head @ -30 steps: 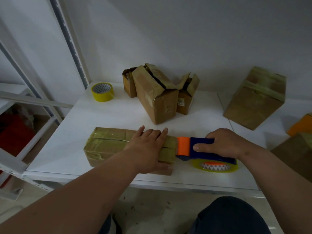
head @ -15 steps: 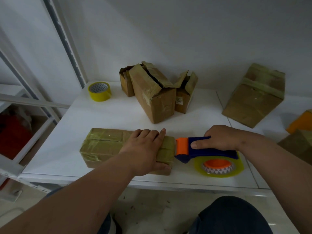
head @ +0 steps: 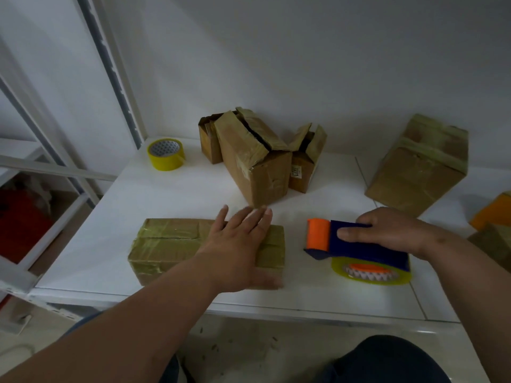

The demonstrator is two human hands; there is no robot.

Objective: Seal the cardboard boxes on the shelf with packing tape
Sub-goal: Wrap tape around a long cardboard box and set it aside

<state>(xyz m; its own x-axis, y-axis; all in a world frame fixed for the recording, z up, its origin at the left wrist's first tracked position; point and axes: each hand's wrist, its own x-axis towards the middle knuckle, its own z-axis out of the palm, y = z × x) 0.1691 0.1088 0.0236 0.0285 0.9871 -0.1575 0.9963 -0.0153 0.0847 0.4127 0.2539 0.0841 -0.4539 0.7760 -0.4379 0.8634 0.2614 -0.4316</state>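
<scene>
Five cardboard boxes are fully in view on the white shelf [head: 171,200], with further ones cut off at the right edge. At far left, behind a grey metal upright [head: 110,70], a red object [head: 19,222] on a lower level is too dim to identify. A yellow roll of packing tape [head: 166,153] lies at the shelf's back left corner, well apart from the boxes.

At the front, a long brown cardboard box wrapped in yellowish tape [head: 168,244] lies flat. The left hand [head: 237,244] covers its right part, fingers [head: 250,217] straight and spread, blurred; whether the palm presses on the lid or floats just above it cannot be told. The hand hides the box's top seam on that side.

Behind, three unsealed brown boxes [head: 254,161] stand clustered with flaps gaping; the front one hides most of the two behind it.

Right of the taped box, clear of it, the right hand [head: 387,230] grips a blue tape dispenser with an orange roller [head: 356,244], fingers curled over its body, thumb along the near side. Its yellow tape roll [head: 370,272] rests on the shelf.

Further right, a large taped brown box [head: 420,167] leans tilted near the wall. An orange box [head: 495,211] and another brown carton [head: 495,244] are cropped by the frame edge.
</scene>
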